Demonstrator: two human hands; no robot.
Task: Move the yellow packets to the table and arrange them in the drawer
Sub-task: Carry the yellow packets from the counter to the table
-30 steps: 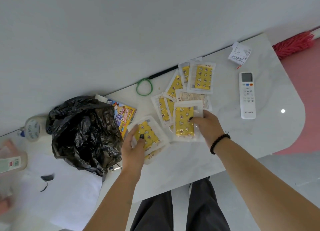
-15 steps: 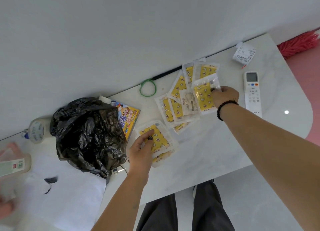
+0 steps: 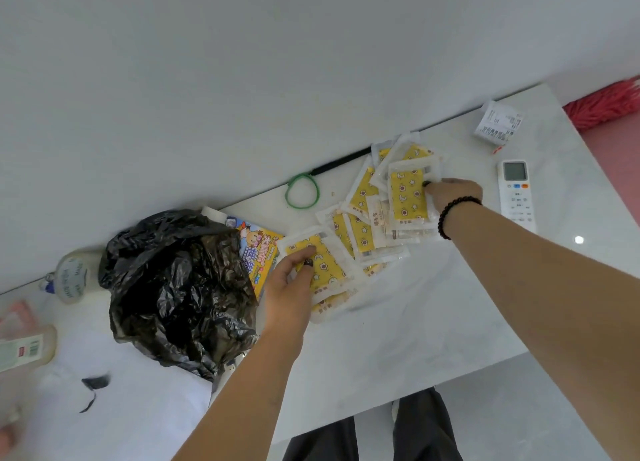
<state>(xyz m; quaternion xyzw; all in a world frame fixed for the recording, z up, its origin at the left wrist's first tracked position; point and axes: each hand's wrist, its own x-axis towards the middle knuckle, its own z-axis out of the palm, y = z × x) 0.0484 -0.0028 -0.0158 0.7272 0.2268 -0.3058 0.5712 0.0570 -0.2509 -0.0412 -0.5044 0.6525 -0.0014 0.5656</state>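
Head view, looking down on a white marble-patterned bench (image 3: 398, 349) set against a plain pale wall. The yellow packets (image 3: 363, 232) lie in a loose, overlapping spread on the bench, just right of the crumpled black plastic bag (image 3: 180, 287), which serves here as landmark. The left hand (image 3: 289, 287) holds the packet nearest the bag (image 3: 318, 263), thumb on top of it and fingers hidden beneath. The right hand (image 3: 450, 194), wearing a dark bead bracelet, pinches the edge of the packet farthest from the bag (image 3: 408, 194), which rests on its neighbours. No drawer is in view.

The packets appear flat, light and pliable, each a yellow sachet inside a clear wrapper with a wide sealed border. The film probably slides easily, so a stack may fan apart; a pinch across the sealed border, or a flat clasp over squared edges, seems safest.

A colourful printed box (image 3: 259, 252) lies between bag and packets, partly under the bag. Beyond the packets from the bag lie a green band (image 3: 302, 192), a white remote control (image 3: 516, 194) and a crumpled receipt (image 3: 498, 123). A red fringed object (image 3: 602, 105) shows past the bench's far corner.
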